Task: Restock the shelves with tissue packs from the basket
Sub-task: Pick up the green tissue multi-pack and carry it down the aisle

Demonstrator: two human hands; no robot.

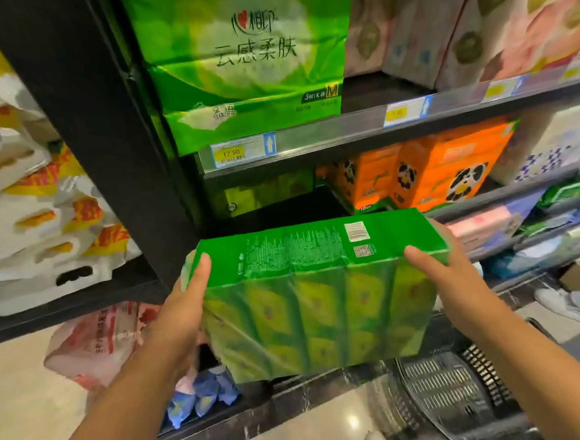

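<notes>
A large green tissue multipack [314, 287] is held up in front of the shelves, its barcode side facing up. My left hand [181, 310] grips its left end with the thumb on top. Its right end is gripped by my right hand [458, 283], thumb on top too. Behind the pack, a dark shelf bay [281, 206] holds a similar green pack [266, 190] pushed to the back. The grey slotted basket [451, 390] sits on the floor at the lower right, below the pack.
Orange panda tissue packs [426, 172] stand right of the bay. A big green pack [246, 58] fills the shelf above, over a price rail [344, 130]. A black upright [97, 130] divides off hanging plastic bags [34, 210] at the left. Blue packets [201, 394] lie low down.
</notes>
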